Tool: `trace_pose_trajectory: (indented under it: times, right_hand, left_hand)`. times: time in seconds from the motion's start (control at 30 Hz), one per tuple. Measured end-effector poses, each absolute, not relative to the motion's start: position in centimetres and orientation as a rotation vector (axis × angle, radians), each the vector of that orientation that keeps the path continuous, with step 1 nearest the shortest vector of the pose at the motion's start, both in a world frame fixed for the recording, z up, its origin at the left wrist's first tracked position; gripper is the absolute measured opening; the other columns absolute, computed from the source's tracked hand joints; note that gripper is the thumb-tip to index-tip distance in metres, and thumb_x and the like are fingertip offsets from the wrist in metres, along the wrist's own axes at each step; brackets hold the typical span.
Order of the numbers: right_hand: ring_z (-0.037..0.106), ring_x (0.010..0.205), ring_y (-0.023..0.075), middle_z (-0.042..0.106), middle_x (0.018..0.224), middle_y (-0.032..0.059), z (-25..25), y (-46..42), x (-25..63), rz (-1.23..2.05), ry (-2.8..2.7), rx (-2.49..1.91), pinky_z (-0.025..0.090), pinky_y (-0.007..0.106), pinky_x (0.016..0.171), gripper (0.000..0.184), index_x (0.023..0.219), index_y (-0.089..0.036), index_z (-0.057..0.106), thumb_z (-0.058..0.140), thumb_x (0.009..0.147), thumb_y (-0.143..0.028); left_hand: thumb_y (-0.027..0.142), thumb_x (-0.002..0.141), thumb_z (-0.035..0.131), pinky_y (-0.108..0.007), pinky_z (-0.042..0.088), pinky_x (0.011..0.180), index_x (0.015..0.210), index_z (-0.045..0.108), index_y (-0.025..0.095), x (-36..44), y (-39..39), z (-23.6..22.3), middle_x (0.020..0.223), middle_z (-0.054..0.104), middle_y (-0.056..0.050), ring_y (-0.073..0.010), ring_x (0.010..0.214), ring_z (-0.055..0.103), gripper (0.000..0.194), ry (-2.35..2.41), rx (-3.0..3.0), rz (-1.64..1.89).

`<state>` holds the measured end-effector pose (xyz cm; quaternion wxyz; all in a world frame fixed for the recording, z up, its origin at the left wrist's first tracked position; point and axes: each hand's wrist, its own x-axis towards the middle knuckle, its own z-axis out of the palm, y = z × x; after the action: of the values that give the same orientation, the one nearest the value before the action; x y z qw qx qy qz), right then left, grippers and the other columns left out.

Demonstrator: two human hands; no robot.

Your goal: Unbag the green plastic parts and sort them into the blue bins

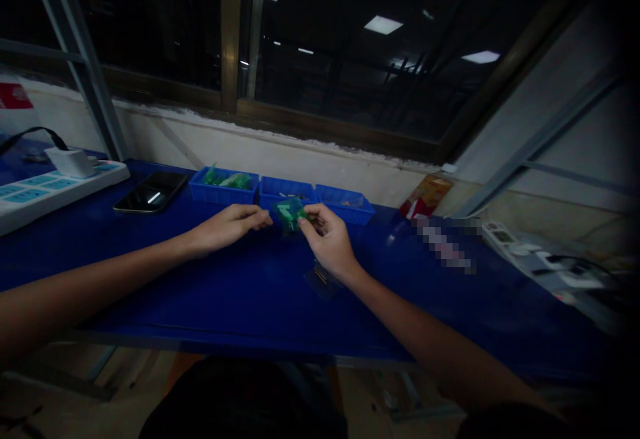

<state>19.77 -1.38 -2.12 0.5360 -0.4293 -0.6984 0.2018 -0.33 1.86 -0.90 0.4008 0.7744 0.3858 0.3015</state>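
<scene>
My right hand (330,236) pinches a small green see-through plastic bag (287,212) between thumb and fingers, above the blue table. Pale pieces show through the bag. Just left of it, my left hand (234,222) is closed, its fingertips pressed together; whether anything small is in them I cannot make out. A small clear bag (321,280) with thin gold-coloured pins lies on the table under my right wrist. Behind the hands stand three blue bins: the left bin (220,192) holds green plastic bags, the middle bin (267,189) small metal-looking parts, the right bin (357,212) a few small pieces.
On the blue table (210,299), a phone (151,192) lies at the left beside a white power strip (60,192) with a plugged-in adapter (71,161). A red and orange packet (427,196) leans at the back right. More plugs and cables (565,269) sit at the right edge.
</scene>
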Motion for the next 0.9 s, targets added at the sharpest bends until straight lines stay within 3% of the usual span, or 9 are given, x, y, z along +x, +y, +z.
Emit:
trace_pose_trajectory:
  times: [0.13,0.2,0.3,0.4,0.57,0.73,0.9]
  right_hand:
    - [0.056,0.079,0.0158,0.059,0.080,0.0013,-1.5,-2.1,19.9,0.228,-1.870,-0.904,0.044,0.034,0.075,0.009,0.079,-0.022,0.057,0.051,0.076,-0.016]
    - [0.055,0.085,0.0169,0.058,0.085,0.0019,-1.3,-2.3,19.8,0.195,-1.925,-0.837,0.043,0.036,0.079,0.014,0.078,-0.024,0.058,0.051,0.074,-0.013]
    - [0.053,0.092,0.0176,0.053,0.092,0.0029,-1.3,-2.3,19.8,0.153,-1.913,-0.839,0.041,0.038,0.083,0.020,0.076,-0.024,0.060,0.048,0.072,-0.008]
    - [0.050,0.094,0.0169,0.048,0.095,0.0036,-1.5,-1.9,19.9,0.151,-1.867,-0.918,0.039,0.037,0.086,0.027,0.071,-0.023,0.062,0.044,0.070,-0.003]
    - [0.051,0.085,0.0160,0.050,0.085,0.0035,-1.7,-1.5,19.9,0.541,-1.729,-1.079,0.041,0.032,0.076,0.013,0.071,-0.020,0.066,0.053,0.072,-0.018]
    - [0.053,0.074,0.0152,0.060,0.080,0.0051,-1.5,-1.9,19.3,1.211,-1.341,-0.985,0.039,0.025,0.054,0.028,0.072,-0.017,0.062,0.049,0.076,-0.042]
    - [0.054,0.062,0.0117,0.059,0.069,0.0020,-1.6,-1.9,19.0,1.214,-1.311,-1.004,0.037,0.022,0.049,0.021,0.071,-0.016,0.059,0.056,0.072,-0.037]
  left_hand:
    - [0.065,0.078,0.031,-0.029,0.040,0.065,0.085,0.062,0.014,0.0,1.3,-0.7,0.085,0.062,-0.009,-0.0185,0.075,0.055,0.060,0.910,1.432,0.612]
    - [0.061,0.076,0.043,-0.027,0.039,0.063,0.083,0.060,0.014,0.1,1.0,-0.5,0.081,0.061,-0.007,-0.0161,0.071,0.055,0.050,0.864,1.352,0.615]
    - [0.040,0.072,0.061,-0.023,0.036,0.061,0.079,0.056,0.016,0.2,0.8,-0.5,0.073,0.057,0.000,-0.0112,0.065,0.052,0.026,0.805,1.372,0.703]
    - [0.030,0.071,0.063,-0.022,0.035,0.059,0.078,0.051,0.017,0.3,1.0,-0.6,0.068,0.052,0.003,-0.0093,0.062,0.049,0.019,0.797,1.471,0.864]
    - [0.029,0.076,0.056,-0.024,0.038,0.061,0.079,0.048,0.017,-0.2,1.5,-0.8,0.071,0.049,0.002,-0.0109,0.065,0.048,0.015,0.811,1.851,1.162]
    - [0.024,0.082,0.050,-0.030,0.041,0.075,0.083,0.054,0.017,-0.6,1.1,-0.7,0.088,0.053,-0.004,-0.0164,0.085,0.051,0.008,0.810,2.450,1.220]
    - [0.022,0.083,0.048,-0.034,0.041,0.084,0.087,0.058,0.020,-0.6,0.9,-1.1,0.097,0.049,-0.005,-0.0172,0.094,0.049,0.011,0.756,2.713,1.189]
